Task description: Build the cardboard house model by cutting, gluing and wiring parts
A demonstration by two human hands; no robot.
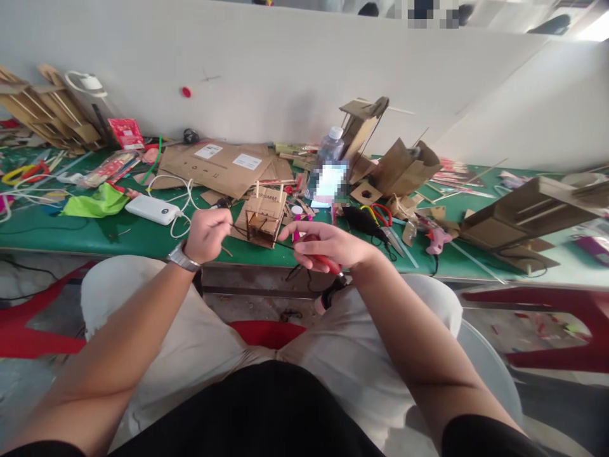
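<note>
My left hand (209, 233) is closed in a pinch at the near edge of the green table, with a thin dark stick or wire at its fingertips. A small cardboard box frame (262, 219) with upright sticks stands just beyond, between my hands. My right hand (330, 244) is wrapped round a red-handled tool (329, 263); its index finger points left toward the frame. A thin dark line runs from the left fingers past the frame's front toward the right hand. Whether it is one piece, or part of the tool, I cannot tell.
A white power bank (151, 209) with cable lies left. Flat cardboard (216, 166), a bottle (332, 146) and a lit phone (329, 183) are behind. Scissors (391, 238), a pink glue gun (434, 238) and cardboard structures (518, 219) stand right. A red stool (547, 324) is below.
</note>
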